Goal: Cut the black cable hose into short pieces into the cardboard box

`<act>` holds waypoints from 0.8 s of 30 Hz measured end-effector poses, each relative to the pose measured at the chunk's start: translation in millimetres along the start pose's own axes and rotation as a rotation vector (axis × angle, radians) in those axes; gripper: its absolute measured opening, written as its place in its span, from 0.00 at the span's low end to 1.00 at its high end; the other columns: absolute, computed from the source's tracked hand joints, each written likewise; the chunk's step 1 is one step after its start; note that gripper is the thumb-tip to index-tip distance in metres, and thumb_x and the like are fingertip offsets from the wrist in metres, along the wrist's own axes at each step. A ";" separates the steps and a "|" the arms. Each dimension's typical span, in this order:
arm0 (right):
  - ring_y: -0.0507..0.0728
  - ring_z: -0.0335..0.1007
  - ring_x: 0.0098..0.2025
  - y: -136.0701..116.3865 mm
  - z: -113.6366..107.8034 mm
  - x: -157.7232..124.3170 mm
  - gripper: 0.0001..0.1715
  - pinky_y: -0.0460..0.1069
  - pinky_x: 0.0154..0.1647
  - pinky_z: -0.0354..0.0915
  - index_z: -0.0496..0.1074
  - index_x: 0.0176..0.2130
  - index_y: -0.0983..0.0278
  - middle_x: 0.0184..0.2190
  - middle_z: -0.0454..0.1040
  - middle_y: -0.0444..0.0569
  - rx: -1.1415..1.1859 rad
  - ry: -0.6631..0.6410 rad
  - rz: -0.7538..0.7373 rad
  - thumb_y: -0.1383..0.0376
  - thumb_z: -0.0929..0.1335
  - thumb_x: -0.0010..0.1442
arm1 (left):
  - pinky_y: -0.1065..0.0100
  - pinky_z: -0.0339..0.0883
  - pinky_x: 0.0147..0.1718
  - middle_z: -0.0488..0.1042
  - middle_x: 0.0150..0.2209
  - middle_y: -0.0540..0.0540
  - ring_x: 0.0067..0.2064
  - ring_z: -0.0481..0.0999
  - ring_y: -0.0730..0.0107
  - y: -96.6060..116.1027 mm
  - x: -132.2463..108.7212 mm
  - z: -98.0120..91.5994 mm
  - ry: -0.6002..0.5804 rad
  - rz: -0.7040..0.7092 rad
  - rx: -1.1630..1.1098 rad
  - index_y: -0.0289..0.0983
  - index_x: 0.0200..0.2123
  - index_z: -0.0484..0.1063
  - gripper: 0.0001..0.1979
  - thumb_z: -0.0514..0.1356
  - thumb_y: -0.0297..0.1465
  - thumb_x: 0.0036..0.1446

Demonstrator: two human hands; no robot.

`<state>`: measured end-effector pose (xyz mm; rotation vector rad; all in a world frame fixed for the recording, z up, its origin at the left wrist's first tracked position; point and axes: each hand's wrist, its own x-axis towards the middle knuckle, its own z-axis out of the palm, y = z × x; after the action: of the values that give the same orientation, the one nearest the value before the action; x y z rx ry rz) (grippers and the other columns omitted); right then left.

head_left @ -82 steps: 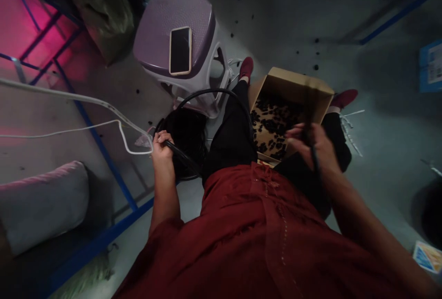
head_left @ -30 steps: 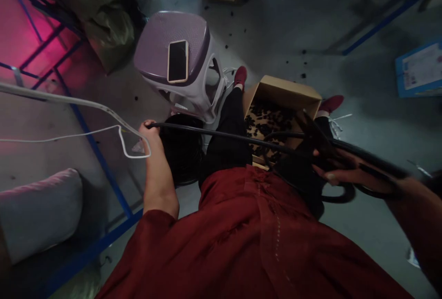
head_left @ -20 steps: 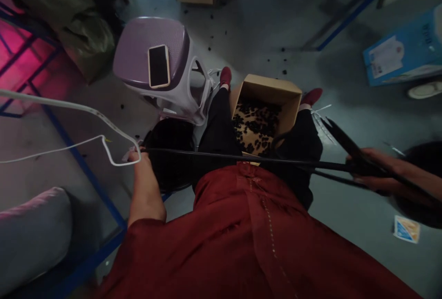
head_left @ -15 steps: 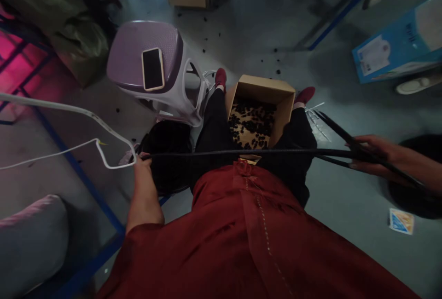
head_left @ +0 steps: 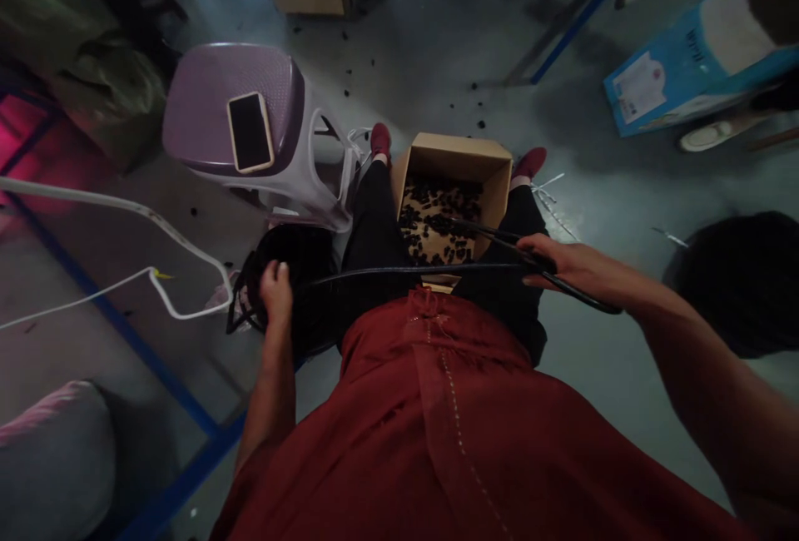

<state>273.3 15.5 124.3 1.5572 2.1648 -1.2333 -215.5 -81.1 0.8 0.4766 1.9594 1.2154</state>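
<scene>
My left hand (head_left: pixel 275 295) rests at the coil of black cable (head_left: pixel 300 270) beside my left thigh, and the cable appears to run out from its fingers. A long span of the cable crosses my lap to my right hand (head_left: pixel 553 262), which is closed around it. Beyond that grip, a doubled length of the cable (head_left: pixel 493 235) reaches over the cardboard box (head_left: pixel 459 156) between my feet. The box holds many small dark pieces (head_left: pixel 437 220). Part of the coil lies hidden under my left hand.
A purple plastic stool (head_left: pixel 225 100) with a phone (head_left: pixel 250 131) on top stands ahead on the left. White cables (head_left: pixel 150 275) hang at the left. A blue box (head_left: pixel 674 75) lies at upper right, a dark round object (head_left: pixel 733 283) sits to the right, and dark pieces dot the floor (head_left: pixel 412 67).
My right hand has swung in from far right to near the box, bringing the cable over it. My left hand has dropped onto the coil. The view has turned slightly.
</scene>
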 end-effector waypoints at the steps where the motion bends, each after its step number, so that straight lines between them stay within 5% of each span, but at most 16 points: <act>1: 0.60 0.71 0.38 -2.8 3.8 4.1 0.27 0.51 0.36 0.63 0.61 0.51 0.58 0.40 0.74 0.49 -0.010 0.003 -0.001 0.58 0.67 0.52 | 0.65 0.58 0.54 0.73 0.46 0.42 0.52 0.68 0.66 2.2 -15.4 18.5 -0.061 0.122 0.248 0.35 0.44 0.69 0.12 0.52 0.30 0.58; 6: 0.61 0.71 0.40 -22.4 27.7 29.4 0.28 0.49 0.36 0.63 0.59 0.53 0.59 0.39 0.74 0.49 -0.075 0.049 -0.023 0.57 0.65 0.54 | 0.61 0.58 0.55 0.70 0.52 0.42 0.54 0.67 0.62 18.6 -103.6 123.1 -0.777 0.680 0.756 0.36 0.52 0.66 0.20 0.54 0.38 0.58; 10: 0.62 0.71 0.43 -33.0 41.4 41.3 0.24 0.49 0.34 0.61 0.60 0.51 0.57 0.45 0.73 0.50 -0.151 0.067 -0.064 0.55 0.63 0.56 | 0.68 0.66 0.44 0.73 0.47 0.42 0.46 0.73 0.66 24.2 -128.3 163.6 -0.962 0.814 0.847 0.36 0.53 0.64 0.20 0.50 0.40 0.61; 14: 0.61 0.70 0.43 -22.6 46.8 40.5 0.22 0.48 0.33 0.60 0.60 0.51 0.57 0.47 0.72 0.49 -0.230 0.044 -0.110 0.57 0.62 0.57 | 0.70 0.64 0.39 0.74 0.41 0.44 0.41 0.73 0.67 13.7 -98.7 143.0 -0.855 0.853 1.079 0.37 0.47 0.67 0.15 0.49 0.37 0.62; 19: 0.59 0.70 0.44 -6.1 53.3 37.4 0.22 0.47 0.35 0.60 0.61 0.50 0.57 0.46 0.72 0.48 -0.224 0.033 -0.155 0.60 0.64 0.55 | 0.66 0.60 0.42 0.73 0.41 0.41 0.42 0.70 0.63 -9.2 -49.3 85.4 -0.666 0.834 1.312 0.35 0.46 0.68 0.13 0.50 0.33 0.62; 24: 0.59 0.69 0.45 -5.2 55.1 37.1 0.23 0.48 0.37 0.61 0.61 0.51 0.57 0.47 0.72 0.49 -0.180 0.034 -0.215 0.60 0.64 0.56 | 0.62 0.59 0.40 0.72 0.41 0.38 0.44 0.70 0.55 -13.5 -13.3 25.9 -0.460 0.650 1.607 0.33 0.48 0.67 0.16 0.47 0.34 0.62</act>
<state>237.1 1.0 70.3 1.3123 2.4417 -1.0391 -186.0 -81.0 -12.1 2.0324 1.9891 -0.4933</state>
